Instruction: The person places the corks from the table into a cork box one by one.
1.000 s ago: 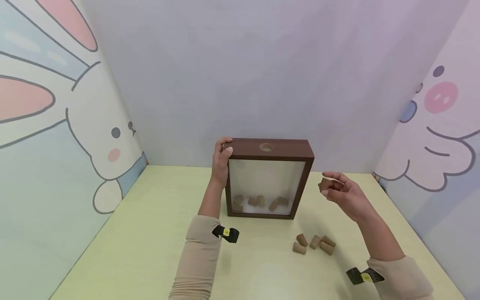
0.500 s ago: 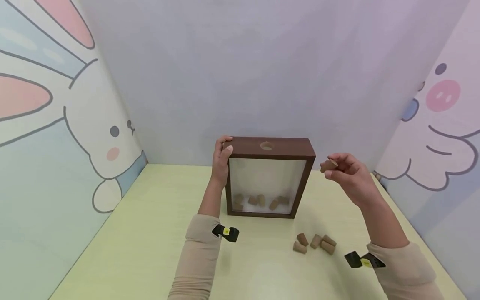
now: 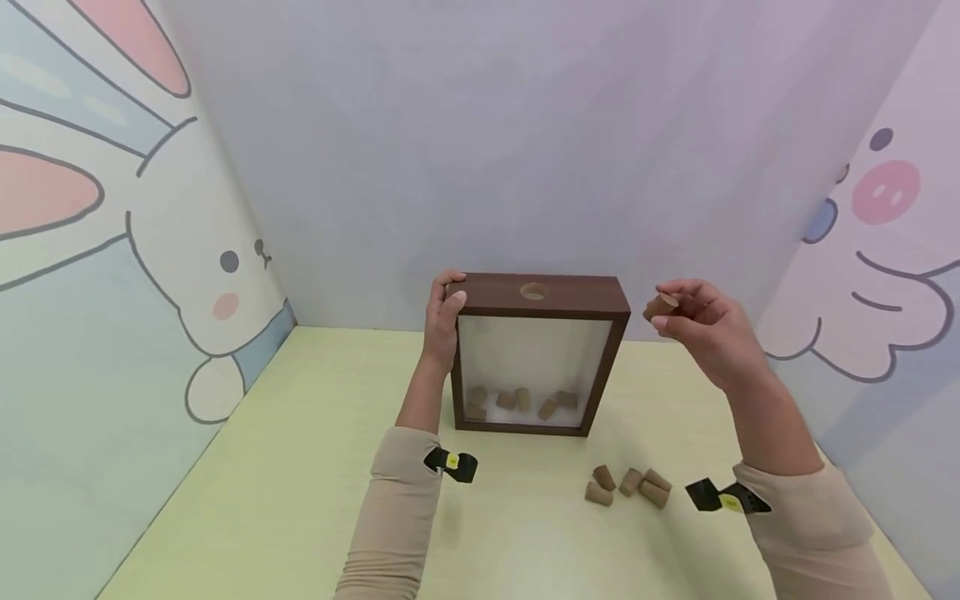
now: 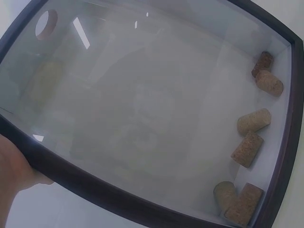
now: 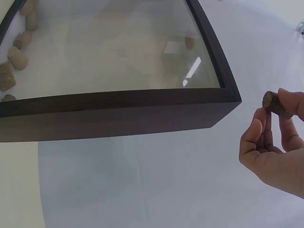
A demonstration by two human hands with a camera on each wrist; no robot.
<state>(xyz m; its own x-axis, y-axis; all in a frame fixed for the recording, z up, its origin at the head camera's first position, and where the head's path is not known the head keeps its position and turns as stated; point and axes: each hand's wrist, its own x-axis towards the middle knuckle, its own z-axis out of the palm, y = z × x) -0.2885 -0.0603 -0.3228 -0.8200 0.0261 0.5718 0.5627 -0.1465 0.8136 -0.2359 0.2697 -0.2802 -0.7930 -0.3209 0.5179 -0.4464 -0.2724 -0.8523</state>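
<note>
A dark brown shadow box with a clear front stands upright on the table, a round hole in its top. My left hand grips its upper left corner, thumb at the front edge and fingers over the top. Several corks lie along the box's floor behind the pane. Off the box's right side, at about the height of its top, my right hand pinches a cork between thumb and fingers. In the right wrist view this cork is just beyond the box's corner.
Several loose corks lie on the pale yellow table in front of the box, to its right. A plain wall rises behind it. Side walls with a cartoon rabbit and a pink-nosed figure flank the table.
My right hand has risen with the pinched cork, from beside the pane to about the level of the box's top, and the cork has tilted. My left hand stays on the corner.
</note>
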